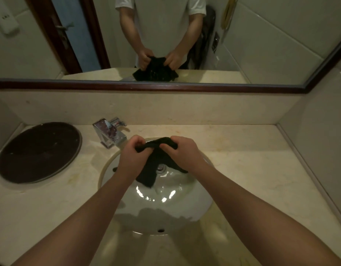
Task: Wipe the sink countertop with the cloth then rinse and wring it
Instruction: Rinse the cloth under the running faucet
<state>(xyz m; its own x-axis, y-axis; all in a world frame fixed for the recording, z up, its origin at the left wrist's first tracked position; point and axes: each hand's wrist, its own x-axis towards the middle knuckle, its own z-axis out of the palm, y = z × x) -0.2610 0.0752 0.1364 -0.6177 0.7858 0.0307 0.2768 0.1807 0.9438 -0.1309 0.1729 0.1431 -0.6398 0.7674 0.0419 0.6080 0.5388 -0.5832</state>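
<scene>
Our left hand (134, 157) and right hand (182, 152) each clench the black cloth (156, 162) over the sink (165, 208). Its ends hang toward the drain (160, 167). The tap (110, 134) stands far left.

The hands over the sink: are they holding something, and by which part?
Both hands, left hand and right hand, grip the dark cloth along its bunched upper edge; the rest hangs down into the sink.

Both bare forearms reach forward and angle inward; the left hand (134, 153) and right hand (182, 151) are fisted close together, knuckles up, fingers curled tightly closed
</scene>
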